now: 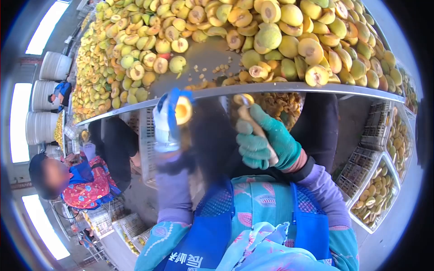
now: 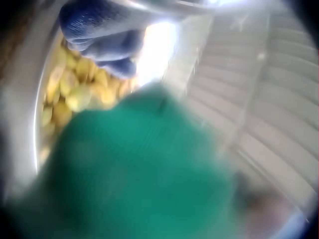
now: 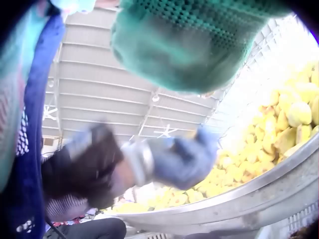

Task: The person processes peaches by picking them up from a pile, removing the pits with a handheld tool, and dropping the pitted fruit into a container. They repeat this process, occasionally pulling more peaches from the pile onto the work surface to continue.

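My left hand (image 1: 166,119), in a white and blue glove, holds a yellow peach half (image 1: 183,110) with its hollowed cut face showing, at the edge of the metal table (image 1: 253,89). The right hand (image 1: 269,140), in a green glove, grips the wooden handle (image 1: 259,128) of a small tool with a spoon-like metal end (image 1: 244,99). That end points toward the table rim, to the right of the peach half. Blue-gloved fingers (image 2: 102,37) show at the top of the left wrist view, above a large blurred green glove (image 2: 139,169). The right wrist view shows the left hand (image 3: 184,159) blurred.
Yellow peaches and halves (image 1: 312,49) are heaped along the table behind its raised rim. Below the rim lies a mass of brownish-orange scraps (image 1: 281,106). Crates of fruit (image 1: 375,194) stand on the right. Another person (image 1: 90,180) sits at the left, near white tubs (image 1: 43,126).
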Available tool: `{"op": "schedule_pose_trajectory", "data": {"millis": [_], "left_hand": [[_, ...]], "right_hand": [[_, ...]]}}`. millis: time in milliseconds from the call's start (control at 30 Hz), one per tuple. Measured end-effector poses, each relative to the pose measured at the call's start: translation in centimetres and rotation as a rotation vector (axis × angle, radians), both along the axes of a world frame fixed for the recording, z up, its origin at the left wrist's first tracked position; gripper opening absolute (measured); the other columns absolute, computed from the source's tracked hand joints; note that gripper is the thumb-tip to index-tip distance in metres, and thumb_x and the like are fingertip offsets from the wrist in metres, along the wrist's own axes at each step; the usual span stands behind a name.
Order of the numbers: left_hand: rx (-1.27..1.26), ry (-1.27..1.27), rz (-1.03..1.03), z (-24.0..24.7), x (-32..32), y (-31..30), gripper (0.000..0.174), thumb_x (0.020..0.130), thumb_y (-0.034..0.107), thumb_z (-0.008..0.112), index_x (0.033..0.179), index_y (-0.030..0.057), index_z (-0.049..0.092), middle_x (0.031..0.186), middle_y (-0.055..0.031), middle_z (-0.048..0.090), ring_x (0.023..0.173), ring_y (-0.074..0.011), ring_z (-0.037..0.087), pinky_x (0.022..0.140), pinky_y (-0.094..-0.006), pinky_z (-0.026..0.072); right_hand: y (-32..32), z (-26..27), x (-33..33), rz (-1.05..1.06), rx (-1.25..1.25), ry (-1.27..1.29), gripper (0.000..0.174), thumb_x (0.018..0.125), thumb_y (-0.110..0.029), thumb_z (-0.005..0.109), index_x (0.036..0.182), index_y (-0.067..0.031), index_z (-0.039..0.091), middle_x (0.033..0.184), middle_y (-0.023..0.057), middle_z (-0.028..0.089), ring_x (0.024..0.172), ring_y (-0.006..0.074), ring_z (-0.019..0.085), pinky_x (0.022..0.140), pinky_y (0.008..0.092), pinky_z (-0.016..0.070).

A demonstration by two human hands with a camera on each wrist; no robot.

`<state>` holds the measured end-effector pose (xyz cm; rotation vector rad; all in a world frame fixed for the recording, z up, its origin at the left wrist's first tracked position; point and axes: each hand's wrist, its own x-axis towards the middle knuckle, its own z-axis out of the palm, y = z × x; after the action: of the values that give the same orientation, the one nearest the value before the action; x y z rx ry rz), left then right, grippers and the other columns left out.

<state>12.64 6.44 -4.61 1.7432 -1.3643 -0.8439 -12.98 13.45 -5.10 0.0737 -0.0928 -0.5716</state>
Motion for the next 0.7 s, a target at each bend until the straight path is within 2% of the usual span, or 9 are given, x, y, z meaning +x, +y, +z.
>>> {"op": "schedule_pose_trajectory", "data": {"millis": [33,133,233,333,367,467,533,633,700], "left_hand": [[0.229,-0.178,0.007,3.1,2.1,-0.4,0.023,0.082,0.024,0.070,0.093,0.0041,0.066,0.078,-0.0083,0.065,0.073,-0.0243,0.062,0.068,-0.0380,0.0486],[-0.118,-0.711,-0.185,2.7,5.7,-5.1,0.031,0.081,0.034,0.068,0.093,0.0051,0.067,0.085,-0.0135,0.067,0.082,-0.0317,0.063,0.073,-0.0416,0.0484],[-0.083,-1.064,-0.211,0.4,2.8,-13.3,0.055,0.078,0.048,0.066,0.113,0.0060,0.060,0.106,-0.0177,0.066,0.100,-0.0346,0.061,0.087,-0.0416,0.0476],[0.348,-1.156,-0.466,-1.7,2.8,-19.0,0.071,0.074,0.048,0.065,0.127,0.0037,0.050,0.119,-0.0199,0.061,0.114,-0.0346,0.056,0.099,-0.0406,0.0426],[0.223,-1.229,-0.528,-1.9,3.6,-19.3,0.066,0.075,0.041,0.068,0.127,0.0025,0.051,0.113,-0.0172,0.064,0.100,-0.0301,0.064,0.087,-0.0397,0.0505],[0.319,-0.054,-0.447,1.5,3.5,-14.7,0.048,0.082,0.023,0.070,0.123,0.0021,0.057,0.104,-0.0115,0.065,0.075,-0.0187,0.067,0.057,-0.0258,0.0539],[0.257,0.638,-0.545,2.5,1.3,-9.5,0.048,0.088,0.027,0.063,0.127,0.0008,0.053,0.104,-0.0110,0.064,0.083,-0.0183,0.066,0.058,-0.0242,0.0541],[0.130,0.792,-0.404,2.2,-3.3,-4.7,0.038,0.093,0.025,0.053,0.121,-0.0002,0.057,0.101,-0.0111,0.066,0.086,-0.0198,0.066,0.065,-0.0279,0.0534],[0.003,0.691,-0.455,1.7,-5.4,-3.3,0.033,0.094,0.025,0.049,0.109,-0.0005,0.062,0.099,-0.0122,0.067,0.086,-0.0222,0.066,0.070,-0.0314,0.0526]], "right_hand": [[-0.4,-2.8,-0.3,-0.044,0.064,0.130,0.043,0.099,-0.052,0.037,0.085,-0.0134,0.050,0.056,-0.0044,0.040,0.041,0.0107,0.036,0.044,0.0274,0.0333],[0.0,-7.6,0.7,0.014,0.383,0.428,0.039,0.097,-0.050,0.044,0.083,-0.0135,0.050,0.055,-0.0035,0.039,0.042,0.0109,0.037,0.042,0.0272,0.0334],[-0.5,-2.4,1.7,-0.043,0.137,0.606,0.039,0.097,-0.050,0.045,0.083,-0.0134,0.050,0.054,-0.0032,0.040,0.042,0.0113,0.038,0.040,0.0273,0.0340],[-0.9,-0.1,1.1,-0.153,-0.002,0.747,0.041,0.097,-0.050,0.044,0.084,-0.0118,0.051,0.054,-0.0018,0.042,0.042,0.0117,0.040,0.039,0.0265,0.0356],[-1.0,0.7,0.9,-0.198,-0.068,0.812,0.041,0.098,-0.049,0.044,0.085,-0.0113,0.052,0.054,-0.0016,0.043,0.042,0.0114,0.041,0.039,0.0262,0.0360],[-1.8,2.4,1.6,-0.410,-0.365,1.113,0.038,0.099,-0.045,0.044,0.088,-0.0092,0.053,0.057,-0.0003,0.047,0.047,0.0081,0.044,0.041,0.0228,0.0359],[-2.6,1.1,3.1,-0.622,-0.565,1.212,0.032,0.098,-0.035,0.049,0.088,-0.0050,0.057,0.062,0.0084,0.055,0.055,0.0199,0.054,0.050,0.0348,0.0416],[-3.5,0.8,4.3,-0.736,-0.848,1.428,0.035,0.097,-0.030,0.052,0.093,0.0034,0.057,0.073,0.0236,0.060,0.066,0.0386,0.060,0.060,0.0451,0.0451],[-3.6,0.8,4.4,-0.764,-0.929,1.580,0.035,0.097,-0.031,0.052,0.094,0.0032,0.058,0.074,0.0254,0.060,0.067,0.0406,0.060,0.060,0.0440,0.0449]]}}
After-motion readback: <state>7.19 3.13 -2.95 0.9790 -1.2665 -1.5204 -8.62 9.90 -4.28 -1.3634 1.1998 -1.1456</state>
